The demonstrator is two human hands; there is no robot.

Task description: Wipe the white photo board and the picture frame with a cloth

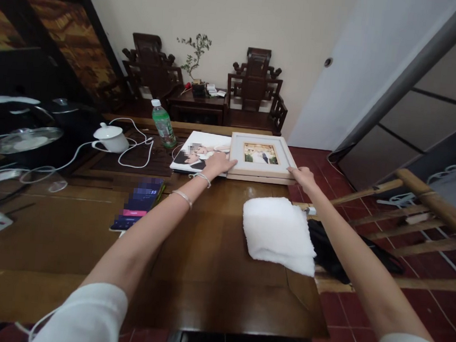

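Observation:
A pale wooden picture frame (pixel 235 155) with a small photo behind a wide mat lies at the table's far edge, on top of what looks like a second frame of the same kind. My left hand (pixel 218 165) grips its near left corner, with the thumb on the front edge. The near right corner is in my right hand (pixel 304 178), fingers closed about the side. Under and beside my left hand lies a photo album (pixel 202 142) with a picture of people on its cover. A folded white cloth (pixel 276 231) rests nearer me.
To the left are a phone (pixel 139 206), a green-labelled bottle (pixel 163 123), a lidded white cup (pixel 111 138), a pot with a glass lid (pixel 29 140) and loose white cables. A wooden chair (pixel 428 204) stands at the table's right side, a dark bag (pixel 333 249) on it.

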